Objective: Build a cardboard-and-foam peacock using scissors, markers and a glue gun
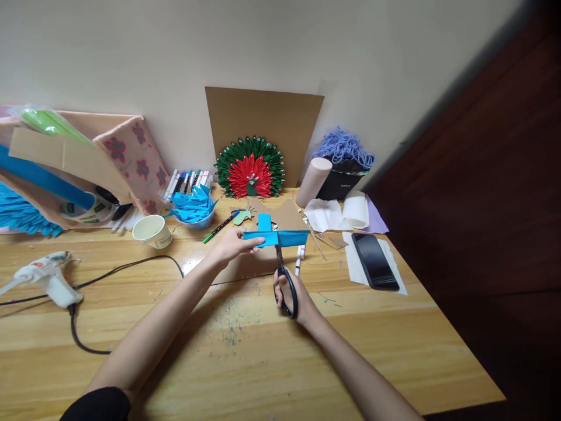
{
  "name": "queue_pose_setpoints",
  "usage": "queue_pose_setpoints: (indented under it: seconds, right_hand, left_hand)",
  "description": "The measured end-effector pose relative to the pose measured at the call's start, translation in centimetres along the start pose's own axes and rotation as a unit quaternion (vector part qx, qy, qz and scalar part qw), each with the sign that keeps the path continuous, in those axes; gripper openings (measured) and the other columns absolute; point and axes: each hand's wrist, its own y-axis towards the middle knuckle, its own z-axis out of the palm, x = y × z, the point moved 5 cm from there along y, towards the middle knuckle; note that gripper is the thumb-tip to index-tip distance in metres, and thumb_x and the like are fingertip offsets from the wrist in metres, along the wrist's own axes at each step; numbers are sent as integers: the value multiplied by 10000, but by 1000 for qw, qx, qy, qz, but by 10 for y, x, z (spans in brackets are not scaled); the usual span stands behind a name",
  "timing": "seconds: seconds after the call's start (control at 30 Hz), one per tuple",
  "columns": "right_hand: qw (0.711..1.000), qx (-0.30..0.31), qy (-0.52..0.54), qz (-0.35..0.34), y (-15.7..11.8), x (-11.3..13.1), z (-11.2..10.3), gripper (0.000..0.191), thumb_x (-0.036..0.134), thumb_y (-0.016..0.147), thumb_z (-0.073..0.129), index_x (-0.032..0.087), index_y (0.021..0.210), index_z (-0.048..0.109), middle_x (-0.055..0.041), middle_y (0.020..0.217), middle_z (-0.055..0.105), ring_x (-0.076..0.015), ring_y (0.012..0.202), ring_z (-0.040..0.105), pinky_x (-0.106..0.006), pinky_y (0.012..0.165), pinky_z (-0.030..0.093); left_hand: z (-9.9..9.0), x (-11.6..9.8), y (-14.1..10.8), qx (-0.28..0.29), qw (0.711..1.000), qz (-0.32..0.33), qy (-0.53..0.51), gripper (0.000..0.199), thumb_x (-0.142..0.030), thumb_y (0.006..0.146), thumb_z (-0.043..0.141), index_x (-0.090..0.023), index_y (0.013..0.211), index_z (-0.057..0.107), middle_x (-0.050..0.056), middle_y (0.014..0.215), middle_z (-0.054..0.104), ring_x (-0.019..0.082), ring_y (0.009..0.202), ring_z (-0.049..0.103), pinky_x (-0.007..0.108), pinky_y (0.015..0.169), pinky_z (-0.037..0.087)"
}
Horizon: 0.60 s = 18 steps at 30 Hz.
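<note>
My left hand point(231, 245) pinches one end of a blue strip point(294, 238), paper or ribbon by its look, held level above the table. In my right hand point(295, 295) is a pair of black-handled scissors point(291, 301), with fingers through the loops. The scissor blades point away from me and meet the strip near its middle. Just behind the strip shows a small blue piece point(264, 222). A bowl of blue cut pieces point(193, 204) stands to the left of my left hand.
A white glue gun point(52, 280) with a black cord lies left, near a paper cup point(152, 231). Behind stand a fabric box point(135, 158), a red-green peacock fan point(250, 169) and cardboard point(267, 117). At right are a phone point(374, 261), a pink bottle point(314, 181) and purple yarn point(344, 146).
</note>
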Motion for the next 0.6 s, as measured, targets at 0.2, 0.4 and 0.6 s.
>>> queue_pose_setpoints:
  seconds: [0.2, 0.4, 0.6]
  right_hand:
    - [999, -23, 24, 31, 2, 1, 0, 586, 783, 651, 443, 206, 756, 441, 92, 395, 381, -78, 301, 383, -178, 296, 304]
    - [996, -81, -16, 18, 7, 14, -38, 588, 807, 656, 368, 225, 698, 444, 73, 392, 392, -108, 314, 406, -222, 329, 321]
    - [860, -258, -437, 58, -2, 41, -126, 410, 604, 738, 498, 207, 678, 577, -102, 670, 652, -255, 649, 620, -309, 534, 398]
  left_hand:
    - [4, 2, 4, 58, 998, 11, 10, 330, -437, 620, 718, -122, 679, 639, 24, 610, 613, 103, 548, 532, 217, 550, 408]
    - [-9, 15, -13, -35, 999, 13, 38, 350, -472, 626, 691, -135, 646, 599, 3, 580, 581, 111, 547, 523, 217, 543, 407]
    - [-4, 60, -80, -24, 984, -5, 177, 327, -472, 659, 657, -147, 634, 634, -8, 523, 587, 134, 491, 533, 216, 459, 364]
